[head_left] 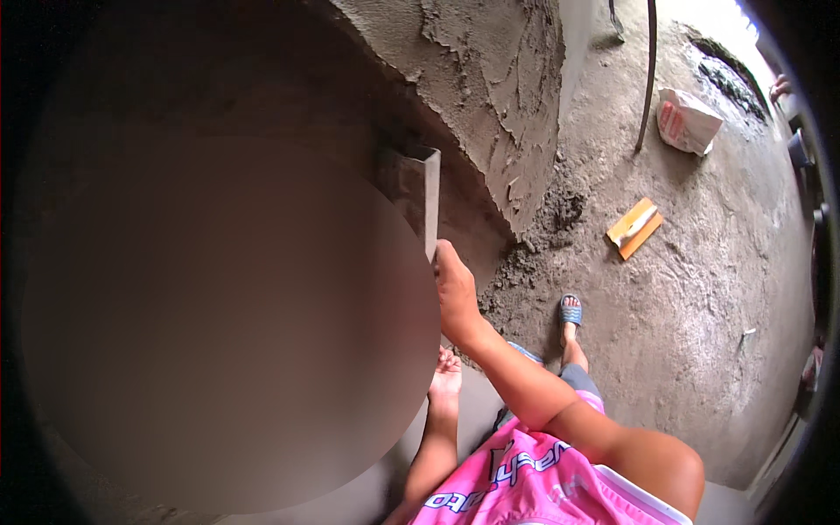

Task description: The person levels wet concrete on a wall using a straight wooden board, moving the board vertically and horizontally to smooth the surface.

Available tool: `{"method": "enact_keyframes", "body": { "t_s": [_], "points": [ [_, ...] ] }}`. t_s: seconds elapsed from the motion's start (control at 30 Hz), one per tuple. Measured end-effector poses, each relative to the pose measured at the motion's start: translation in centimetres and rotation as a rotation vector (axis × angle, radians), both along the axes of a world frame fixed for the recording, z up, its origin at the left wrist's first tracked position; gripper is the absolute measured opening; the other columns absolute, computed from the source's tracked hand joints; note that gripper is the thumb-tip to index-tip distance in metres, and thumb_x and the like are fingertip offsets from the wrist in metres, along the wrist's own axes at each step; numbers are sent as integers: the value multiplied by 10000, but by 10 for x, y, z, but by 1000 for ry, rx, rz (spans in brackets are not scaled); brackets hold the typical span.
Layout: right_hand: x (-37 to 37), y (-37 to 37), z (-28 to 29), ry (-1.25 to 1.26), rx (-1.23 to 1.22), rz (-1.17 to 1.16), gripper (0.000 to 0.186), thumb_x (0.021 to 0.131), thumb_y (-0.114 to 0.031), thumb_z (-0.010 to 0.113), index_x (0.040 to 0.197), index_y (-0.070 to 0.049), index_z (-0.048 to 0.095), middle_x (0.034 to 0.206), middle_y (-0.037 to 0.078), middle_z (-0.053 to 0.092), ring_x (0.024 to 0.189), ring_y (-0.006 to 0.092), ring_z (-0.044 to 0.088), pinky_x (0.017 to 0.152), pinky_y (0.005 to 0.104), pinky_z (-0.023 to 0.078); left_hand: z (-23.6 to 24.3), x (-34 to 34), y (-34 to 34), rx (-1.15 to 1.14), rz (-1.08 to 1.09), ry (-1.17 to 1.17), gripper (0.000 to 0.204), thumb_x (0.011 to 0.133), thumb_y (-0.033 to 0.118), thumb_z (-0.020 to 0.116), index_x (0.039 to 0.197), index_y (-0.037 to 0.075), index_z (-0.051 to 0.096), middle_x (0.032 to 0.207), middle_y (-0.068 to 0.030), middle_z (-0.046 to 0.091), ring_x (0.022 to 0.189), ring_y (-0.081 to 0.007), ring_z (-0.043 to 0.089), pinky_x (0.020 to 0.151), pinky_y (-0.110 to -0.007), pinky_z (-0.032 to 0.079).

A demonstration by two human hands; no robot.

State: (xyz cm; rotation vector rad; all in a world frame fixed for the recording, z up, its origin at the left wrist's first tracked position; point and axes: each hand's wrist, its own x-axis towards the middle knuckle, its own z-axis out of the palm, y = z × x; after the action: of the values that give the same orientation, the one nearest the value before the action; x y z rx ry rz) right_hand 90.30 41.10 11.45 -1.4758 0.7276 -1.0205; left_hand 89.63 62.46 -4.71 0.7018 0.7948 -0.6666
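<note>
The fingers of the right hand seem to be grasping the lower end of a long, grey, straight-edged flat tool, which stretches away just beyond them; a dark blurred area hides part of the grip. The fingers of the left hand, nearer to the body, are half curled, and I cannot tell if they hold anything.

The step looks like levelling of the rough grey mortar coat, which lies beyond the right fingers and to their right. For this I would advise a firm grip and a relaxed wrist, the edge laid evenly, with long strokes of the same pressure. If one end digs in, it may leave a groove. The feet should avoid the crumbled grey mortar, to the right of these fingers, because it can make the standing unsure.
</note>
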Motion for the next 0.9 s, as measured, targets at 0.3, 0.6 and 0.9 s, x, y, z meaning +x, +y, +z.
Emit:
{"method": "enact_keyframes", "body": {
  "t_s": [0.3, 0.6, 0.9],
  "points": [
    [0, 6, -70, 96, 50, 0, 212, 860, -108, 622, 1022, -31, 509, 794, 139, 600, 635, 269, 605, 605, 347, 491, -70, 4, 12, -26, -1, 7, 549, 889, 575, 407, 786, 53, 543, 754, -25, 526, 603, -151, 459, 560, -286, 369],
    [-30, 9, -41, 79, 38, 161, 245, 863, -99, 624, 1081, -26, 539, 870, 119, 622, 716, 211, 637, 654, 318, 510, -68, -10, 3, -29, 43, 88, 526, 921, 538, 392, 830, 42, 542, 781, -47, 542, 627, -167, 487, 561, -297, 382],
    [-7, -26, 108, -256, -212, 162, 313, 782, -151, 692, 1033, -33, 545, 879, 164, 552, 782, 370, 604, 655, 429, 497, 102, -9, -25, -282, -3, -102, 483, 908, 489, 480, 880, 23, 605, 801, -48, 580, 680, -164, 504, 569, -291, 393]
  ]
}}
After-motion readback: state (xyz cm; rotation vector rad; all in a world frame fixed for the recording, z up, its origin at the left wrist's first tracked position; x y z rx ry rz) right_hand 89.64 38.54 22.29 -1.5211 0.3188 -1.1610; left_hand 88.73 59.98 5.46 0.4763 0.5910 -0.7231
